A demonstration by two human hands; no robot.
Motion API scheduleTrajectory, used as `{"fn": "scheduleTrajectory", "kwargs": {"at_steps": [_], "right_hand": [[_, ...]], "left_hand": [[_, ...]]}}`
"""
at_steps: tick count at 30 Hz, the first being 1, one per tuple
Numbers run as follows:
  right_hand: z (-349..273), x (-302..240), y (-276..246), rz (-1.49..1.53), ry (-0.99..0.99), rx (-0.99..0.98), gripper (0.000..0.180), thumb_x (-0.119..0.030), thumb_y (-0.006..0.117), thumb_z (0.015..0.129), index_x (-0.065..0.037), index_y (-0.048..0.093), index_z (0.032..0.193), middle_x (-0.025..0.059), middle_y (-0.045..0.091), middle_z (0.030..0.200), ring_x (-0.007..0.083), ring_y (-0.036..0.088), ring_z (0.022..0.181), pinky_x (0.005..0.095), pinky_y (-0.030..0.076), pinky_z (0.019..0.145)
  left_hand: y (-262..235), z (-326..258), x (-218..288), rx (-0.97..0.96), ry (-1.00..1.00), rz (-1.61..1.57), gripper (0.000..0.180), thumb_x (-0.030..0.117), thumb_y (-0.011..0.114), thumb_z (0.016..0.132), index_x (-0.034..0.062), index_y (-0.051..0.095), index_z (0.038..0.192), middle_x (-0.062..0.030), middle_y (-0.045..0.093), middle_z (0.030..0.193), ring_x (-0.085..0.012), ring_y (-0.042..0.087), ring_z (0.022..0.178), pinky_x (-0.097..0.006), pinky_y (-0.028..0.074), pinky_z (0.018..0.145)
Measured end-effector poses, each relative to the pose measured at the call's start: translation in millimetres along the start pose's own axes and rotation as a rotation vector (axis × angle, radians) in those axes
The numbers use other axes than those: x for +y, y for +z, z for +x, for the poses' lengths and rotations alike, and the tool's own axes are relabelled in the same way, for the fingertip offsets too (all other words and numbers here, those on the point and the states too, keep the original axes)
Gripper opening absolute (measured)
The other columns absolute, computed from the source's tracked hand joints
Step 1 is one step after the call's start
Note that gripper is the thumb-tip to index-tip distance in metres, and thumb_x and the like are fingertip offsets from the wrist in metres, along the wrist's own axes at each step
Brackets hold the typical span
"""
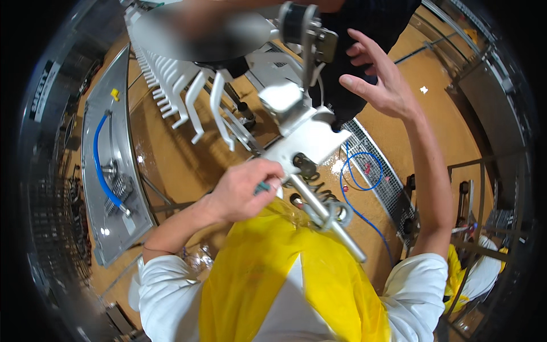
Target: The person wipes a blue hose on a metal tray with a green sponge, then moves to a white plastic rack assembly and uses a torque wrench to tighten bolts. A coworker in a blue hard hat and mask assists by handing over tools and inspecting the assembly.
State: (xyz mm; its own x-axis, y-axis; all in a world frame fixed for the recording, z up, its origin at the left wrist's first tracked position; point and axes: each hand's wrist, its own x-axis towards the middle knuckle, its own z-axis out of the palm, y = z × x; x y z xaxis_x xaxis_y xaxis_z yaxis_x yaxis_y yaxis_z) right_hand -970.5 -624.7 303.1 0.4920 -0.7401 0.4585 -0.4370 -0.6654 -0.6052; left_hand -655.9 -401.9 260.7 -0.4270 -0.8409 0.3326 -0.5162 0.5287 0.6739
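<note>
My left hand (246,191) is closed, with a small teal-green object (262,187) showing between thumb and fingers; its kind is unclear. Those knuckles are close against the edge of a white metal bracket (319,138) on a machine. A shiny metal rod (327,216) and a coiled spring (325,195) extend from the bracket toward my yellow apron (256,265). My right hand (384,85) is raised to the right of the machine, fingers spread, touching nothing. Beyond the bracket, white curved prongs (196,105) run in a row to the far left.
Another person's blurred arm (245,8) reaches over a round pale part (154,34) at the far side; dark clothing (364,28) is behind. A metal table (114,148) holds a blue hose (98,162). Blue tubing (364,216) crosses the floor by a drain grate (379,171).
</note>
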Motion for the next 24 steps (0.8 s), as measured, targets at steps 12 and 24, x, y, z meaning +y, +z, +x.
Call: {"fn": "scheduleTrajectory", "kwargs": {"at_steps": [12, 24], "right_hand": [[-127, 149, 20, 0.404, 0.301, -0.211, 0.053, -0.047, 0.052, 0.116, -0.001, 0.065, 0.139, 0.0129, 0.071, 0.119, 0.0231, 0.066, 0.113, 0.0373, 0.053, 0.103], [-61, 134, 19, 0.363, 0.065, -0.446, 0.046, -0.04, 0.064, 0.111, 0.001, 0.069, 0.131, 0.0169, 0.067, 0.115, 0.0284, 0.068, 0.102, 0.0398, 0.055, 0.094]], "left_hand": [[111, 64, 72, 0.226, -0.247, 0.562, 0.012, 0.015, 0.072, 0.095, 0.0114, 0.068, 0.106, -0.0066, 0.073, 0.081, -0.0323, 0.066, 0.064, -0.042, 0.052, 0.065], [146, 74, 72, 0.218, -0.588, 0.387, 0.016, 0.023, 0.069, 0.098, 0.0135, 0.071, 0.11, -0.0122, 0.077, 0.085, -0.038, 0.075, 0.076, -0.05, 0.057, 0.068]]}}
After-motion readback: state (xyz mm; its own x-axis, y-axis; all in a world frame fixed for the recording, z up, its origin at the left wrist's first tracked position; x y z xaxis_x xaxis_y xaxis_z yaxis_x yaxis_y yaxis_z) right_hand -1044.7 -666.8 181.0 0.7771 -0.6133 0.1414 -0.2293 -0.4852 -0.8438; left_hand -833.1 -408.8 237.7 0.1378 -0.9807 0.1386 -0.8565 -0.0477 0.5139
